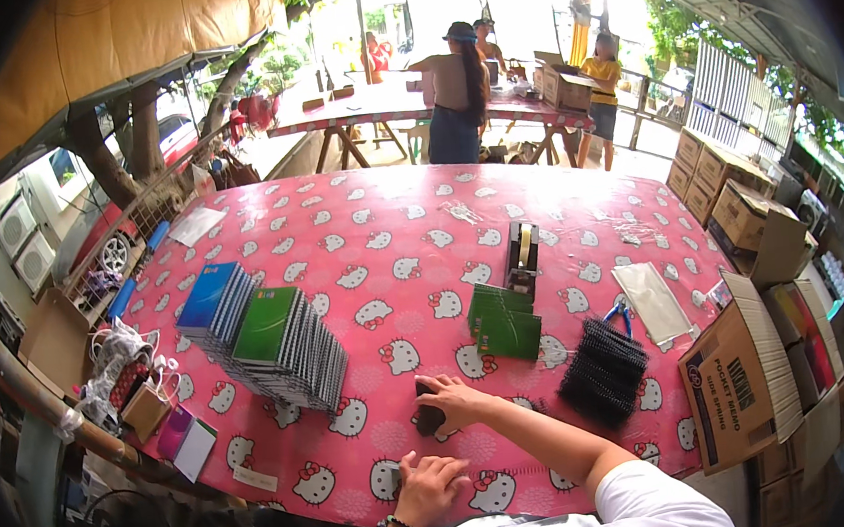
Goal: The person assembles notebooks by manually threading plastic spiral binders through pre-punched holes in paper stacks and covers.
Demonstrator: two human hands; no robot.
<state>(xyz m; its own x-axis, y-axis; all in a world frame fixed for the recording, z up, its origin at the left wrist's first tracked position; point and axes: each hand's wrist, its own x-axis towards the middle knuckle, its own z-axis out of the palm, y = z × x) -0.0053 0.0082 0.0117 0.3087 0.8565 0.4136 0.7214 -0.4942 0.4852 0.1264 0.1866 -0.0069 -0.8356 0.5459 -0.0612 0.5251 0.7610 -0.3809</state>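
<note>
My right hand reaches across the near part of the table, its thumb and fingers curved around a small dark object whose kind I cannot make out. Closer to the table's front edge, my left hand lies palm down with its fingers stretched out, slightly blurred. A thin spiral coil seems to lie on the cloth beside it. To the right rests a bundle of black spiral binding coils. Ahead are several green notebooks. Tall stacks of spiral notebooks, blue and green, stand at left.
A tape dispenser, blue-handled pliers and a clear plastic packet lie on the pink patterned tablecloth. Cardboard boxes line the right side. Several people stand around another table behind.
</note>
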